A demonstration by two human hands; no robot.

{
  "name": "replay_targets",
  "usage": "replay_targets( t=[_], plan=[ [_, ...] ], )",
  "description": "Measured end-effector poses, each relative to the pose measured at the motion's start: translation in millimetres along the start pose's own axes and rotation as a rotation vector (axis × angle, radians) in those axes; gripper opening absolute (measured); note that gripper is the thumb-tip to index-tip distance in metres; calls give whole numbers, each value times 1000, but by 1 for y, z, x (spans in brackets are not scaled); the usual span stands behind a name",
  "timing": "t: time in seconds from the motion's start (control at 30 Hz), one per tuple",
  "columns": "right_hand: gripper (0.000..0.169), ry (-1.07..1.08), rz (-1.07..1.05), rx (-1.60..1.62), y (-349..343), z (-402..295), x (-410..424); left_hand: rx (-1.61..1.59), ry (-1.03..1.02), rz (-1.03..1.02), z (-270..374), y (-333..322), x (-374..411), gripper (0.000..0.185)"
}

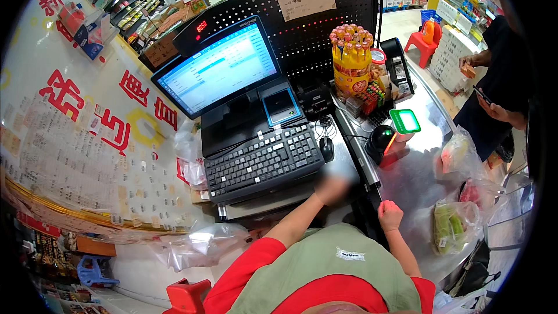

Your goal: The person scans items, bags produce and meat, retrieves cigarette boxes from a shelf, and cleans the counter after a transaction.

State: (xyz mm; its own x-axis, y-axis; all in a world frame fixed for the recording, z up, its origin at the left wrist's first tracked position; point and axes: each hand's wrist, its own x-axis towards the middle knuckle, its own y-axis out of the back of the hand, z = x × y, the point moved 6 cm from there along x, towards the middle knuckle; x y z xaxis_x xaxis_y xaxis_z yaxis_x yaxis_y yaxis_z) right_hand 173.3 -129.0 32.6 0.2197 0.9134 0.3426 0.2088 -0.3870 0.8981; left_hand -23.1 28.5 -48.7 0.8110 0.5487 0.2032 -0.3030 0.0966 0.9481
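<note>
My left hand (pixel 333 189) is just right of the black keyboard (pixel 263 161), below the computer mouse (pixel 326 149). A blur covers its fingers, so what they touch is hidden. At the inner edge of the metal counter (pixel 409 196) rests my right hand (pixel 389 214), its fingers curled into a fist with nothing visible in it. Beyond the keyboard stands a lit point-of-sale monitor (pixel 218 67). On the counter ahead of my right hand are a black barcode scanner (pixel 380 143) with an orange-red glow and a payment terminal (pixel 405 121) with a green-framed bright screen.
Plastic bags of produce (pixel 451 226) lie along the counter's right side. A yellow tub of lollipops (pixel 352 63) stands by a black perforated panel (pixel 305 26). Across the counter, a person (pixel 501 74) holds a phone and a small orange-brown item. A red stool (pixel 187 294) is behind me.
</note>
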Motion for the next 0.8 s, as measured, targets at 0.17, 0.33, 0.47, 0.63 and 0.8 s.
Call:
replay_targets(
  t=[0.17, 0.33, 0.47, 0.63, 0.8],
  plan=[
    [20, 7, 22, 13, 3, -1, 0, -28, 17, 24, 3, 10, 2, 10],
    [21, 9, 14, 4, 2, 0, -1, 31, 14, 48, 8, 22, 2, 12],
    [21, 9, 20, 21, 2, 0, -1, 19, 9, 82, 6, 21, 1, 11],
    [21, 20, 25, 24, 5, -3, 1, 22, -2, 145, 6, 23, 1, 10],
    [21, -5, 6, 23, 5, -2, -2, 28, 47, 165, 21, 64, -1, 9]
  ],
)
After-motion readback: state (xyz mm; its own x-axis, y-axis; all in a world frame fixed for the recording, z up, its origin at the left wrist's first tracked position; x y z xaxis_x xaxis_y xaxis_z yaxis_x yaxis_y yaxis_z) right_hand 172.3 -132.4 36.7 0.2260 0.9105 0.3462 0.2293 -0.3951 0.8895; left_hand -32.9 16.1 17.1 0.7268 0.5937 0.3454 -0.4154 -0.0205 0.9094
